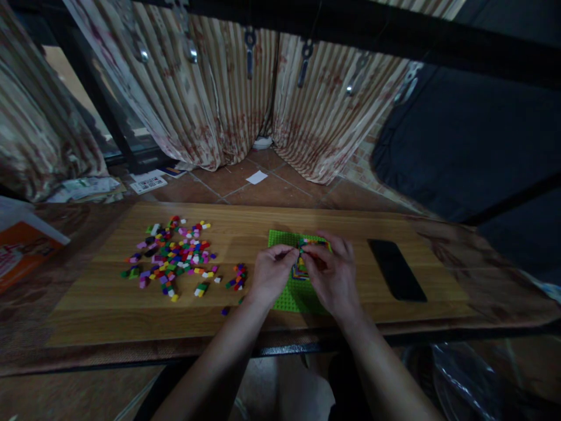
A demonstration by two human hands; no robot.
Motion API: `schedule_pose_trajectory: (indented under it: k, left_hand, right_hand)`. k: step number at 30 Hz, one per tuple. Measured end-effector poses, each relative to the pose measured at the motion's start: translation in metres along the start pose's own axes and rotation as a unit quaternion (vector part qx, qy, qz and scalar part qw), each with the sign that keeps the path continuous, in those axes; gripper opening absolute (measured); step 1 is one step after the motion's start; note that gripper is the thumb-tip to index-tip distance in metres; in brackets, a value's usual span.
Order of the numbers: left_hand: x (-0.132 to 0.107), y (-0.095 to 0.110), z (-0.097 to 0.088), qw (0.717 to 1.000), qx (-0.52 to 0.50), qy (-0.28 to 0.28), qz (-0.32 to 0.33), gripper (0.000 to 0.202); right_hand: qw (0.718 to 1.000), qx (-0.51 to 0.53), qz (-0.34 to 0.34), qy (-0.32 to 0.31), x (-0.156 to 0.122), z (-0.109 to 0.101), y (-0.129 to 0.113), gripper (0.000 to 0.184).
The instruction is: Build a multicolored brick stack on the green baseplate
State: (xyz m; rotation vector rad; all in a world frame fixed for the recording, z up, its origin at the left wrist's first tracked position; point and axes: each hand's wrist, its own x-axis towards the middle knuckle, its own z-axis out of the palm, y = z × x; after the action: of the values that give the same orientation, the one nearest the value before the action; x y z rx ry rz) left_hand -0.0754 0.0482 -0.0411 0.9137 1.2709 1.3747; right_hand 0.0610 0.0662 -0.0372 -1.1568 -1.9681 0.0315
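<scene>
A green baseplate (280, 238) lies on the wooden table (245, 316) in front of me, with a small build of coloured bricks (300, 270) on it. My left hand (272, 275) hovers over the plate's left part, thumb and fingers pinched together next to the build. My right hand (333, 272) covers the plate's right part, its fingers curled and meeting the left fingertips over the bricks. What the fingertips pinch is too small to name. A wide scatter of loose coloured bricks (173, 251) lies to the left, and a small cluster (236, 278) sits close to my left hand.
A black phone (397, 270) lies flat on the table right of the plate. An orange and white box (20, 245) sits at the far left. Striped curtains (228, 93) hang behind the table over a tiled floor with papers (149, 182).
</scene>
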Motion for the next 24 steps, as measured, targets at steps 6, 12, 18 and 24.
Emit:
schedule_pose_trajectory:
  k: [6,12,18,24]
  left_hand:
    - [0.002,-0.003,0.002,1.000,0.019,0.012,0.015,0.012]
    - [0.005,-0.007,0.003,1.000,0.018,0.018,0.015,0.012]
    - [0.007,-0.008,0.004,0.999,0.021,0.028,0.018,0.012]
    - [0.010,-0.013,0.004,0.999,0.032,0.029,0.019,0.014]
  right_hand:
    - [0.999,0.031,0.037,0.007,0.000,0.001,0.002,0.013]
    - [0.994,0.065,0.092,0.004,0.001,0.001,0.001,0.012]
    - [0.984,0.103,0.142,0.011,0.003,0.005,-0.001,0.015]
    - [0.969,0.137,0.202,0.032,0.003,0.015,0.001,0.014]
